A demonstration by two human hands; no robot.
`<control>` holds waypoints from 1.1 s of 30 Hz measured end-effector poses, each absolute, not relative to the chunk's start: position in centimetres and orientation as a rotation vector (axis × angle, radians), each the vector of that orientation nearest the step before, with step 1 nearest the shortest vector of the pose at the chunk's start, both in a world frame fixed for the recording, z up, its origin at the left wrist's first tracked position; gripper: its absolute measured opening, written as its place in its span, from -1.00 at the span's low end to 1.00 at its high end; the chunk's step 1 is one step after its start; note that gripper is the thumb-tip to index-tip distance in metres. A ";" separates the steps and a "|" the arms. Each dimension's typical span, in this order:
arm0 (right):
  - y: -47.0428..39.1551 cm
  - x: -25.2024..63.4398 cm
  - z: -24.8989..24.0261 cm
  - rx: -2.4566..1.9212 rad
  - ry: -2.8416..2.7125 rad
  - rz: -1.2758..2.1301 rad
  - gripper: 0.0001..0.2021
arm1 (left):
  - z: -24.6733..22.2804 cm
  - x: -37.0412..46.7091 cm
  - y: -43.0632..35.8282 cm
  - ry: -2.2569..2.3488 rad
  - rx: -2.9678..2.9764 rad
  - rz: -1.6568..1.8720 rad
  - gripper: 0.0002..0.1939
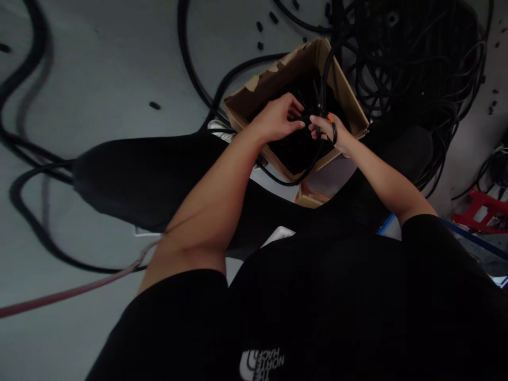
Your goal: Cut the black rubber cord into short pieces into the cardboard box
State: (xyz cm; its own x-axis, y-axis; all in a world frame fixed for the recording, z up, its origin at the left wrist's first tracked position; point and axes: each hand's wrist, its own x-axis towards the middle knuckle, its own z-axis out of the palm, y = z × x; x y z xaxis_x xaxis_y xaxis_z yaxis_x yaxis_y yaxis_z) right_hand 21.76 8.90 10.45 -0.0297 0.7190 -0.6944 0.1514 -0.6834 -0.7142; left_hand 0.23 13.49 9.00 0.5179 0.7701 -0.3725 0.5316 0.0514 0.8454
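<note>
Both hands are over an open cardboard box (349,98) between my knees, its inside full of dark material. My right hand (327,129) is closed around scissors (334,131) with black and orange handles, their blades pointing away from me. Just left of it, my left hand (283,117) has its thumb and fingers curled on a dark piece that looks like black cable; its outline merges with the box's contents. A thick black cable (325,71) comes down over the far rim, passes beside the scissors and loops out over the near rim.
A large tangle of black cables (416,63) lies beyond the box at right. Short black pieces (273,18) are scattered on the grey floor. More cable (24,196) curves at left, near a reddish hose (67,293). A red object (480,211) sits far right.
</note>
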 end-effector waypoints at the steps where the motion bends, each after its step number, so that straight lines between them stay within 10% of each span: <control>1: 9.1 21.8 10.6 -1.820 -0.942 1.718 -0.58 | 9.0 0.6 13.2 1.109 1.595 0.250 -0.43; 10: 11.1 23.4 9.7 -1.823 -0.980 1.552 -0.43 | 10.5 -1.1 14.4 1.128 1.712 0.232 -0.49; 19: 8.6 23.1 10.6 -1.815 -1.080 1.862 -0.70 | 13.0 -1.3 14.6 1.317 1.684 0.201 0.01; 33: 8.8 22.5 12.5 -1.832 -1.164 1.884 -0.63 | 11.0 -0.9 14.2 1.197 1.690 0.255 -0.57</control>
